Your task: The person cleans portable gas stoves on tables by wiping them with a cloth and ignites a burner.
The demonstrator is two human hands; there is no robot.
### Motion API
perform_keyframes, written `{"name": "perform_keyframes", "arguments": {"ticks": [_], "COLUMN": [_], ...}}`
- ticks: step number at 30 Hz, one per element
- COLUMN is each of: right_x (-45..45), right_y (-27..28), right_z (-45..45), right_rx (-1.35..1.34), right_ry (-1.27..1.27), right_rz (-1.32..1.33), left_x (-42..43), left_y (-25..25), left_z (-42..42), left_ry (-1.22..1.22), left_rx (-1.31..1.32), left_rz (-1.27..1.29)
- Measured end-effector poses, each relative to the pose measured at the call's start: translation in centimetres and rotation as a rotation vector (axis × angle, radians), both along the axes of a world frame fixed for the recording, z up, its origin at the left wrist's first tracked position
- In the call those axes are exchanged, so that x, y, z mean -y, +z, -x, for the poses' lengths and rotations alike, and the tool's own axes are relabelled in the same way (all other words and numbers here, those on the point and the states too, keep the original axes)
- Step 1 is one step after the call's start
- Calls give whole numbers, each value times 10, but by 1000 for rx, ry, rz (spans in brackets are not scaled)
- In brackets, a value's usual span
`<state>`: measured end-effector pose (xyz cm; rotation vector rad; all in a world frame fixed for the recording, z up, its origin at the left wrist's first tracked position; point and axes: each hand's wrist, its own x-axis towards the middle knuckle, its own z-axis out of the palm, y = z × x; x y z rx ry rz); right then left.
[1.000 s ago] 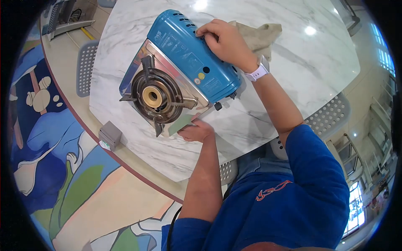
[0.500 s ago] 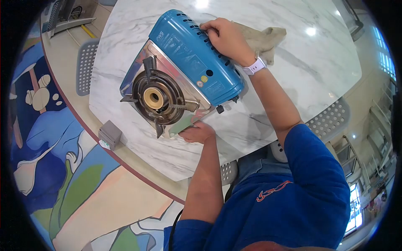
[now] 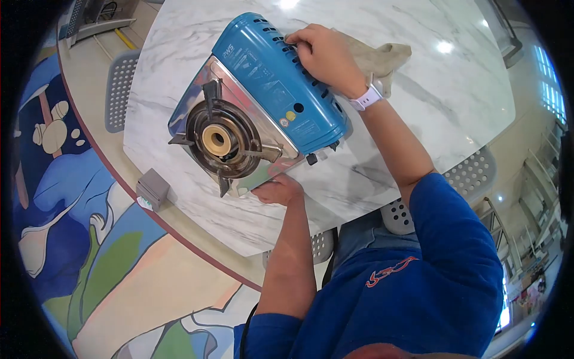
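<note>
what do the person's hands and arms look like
The left hand and right hand are ungloved; a watch with a pale lilac band is on the right wrist, nothing on the left. Short blue sleeves cover the upper arms.

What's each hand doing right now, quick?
Left hand: holding the stove at its near edge, fingertips hidden.
Right hand: gripping the stove's slotted blue side.

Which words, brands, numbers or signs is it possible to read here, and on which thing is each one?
"PWS", apparently: on the stove's blue cover.
Fine print and panels on that cover: too small to read.
Round stickers there: too small to read.
Red script on the blue shirt: not legible.
Grey box: nothing readable.
</note>
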<state>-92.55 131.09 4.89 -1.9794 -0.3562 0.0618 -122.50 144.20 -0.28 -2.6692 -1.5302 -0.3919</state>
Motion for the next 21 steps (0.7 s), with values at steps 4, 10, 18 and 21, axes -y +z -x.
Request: {"name": "perform_keyframes", "arguments": {"ticks": [4, 10, 18, 21], "right_x": [0, -2, -3, -3], "right_y": [10, -3, 4, -1], "right_z": [8, 3, 7, 1], "right_rx": [95, 7, 8, 10], "right_ry": [29, -55, -49, -43], "right_rz": [-79, -117, -213, -153], "left_x": [0, -1, 3, 2], "left_y": [3, 0, 8, 4], "left_z": [0, -1, -7, -3], "left_ry": [39, 49, 69, 28], "left_rx": [-35, -21, 9, -16], "left_rz": [32, 65, 105, 50]}}
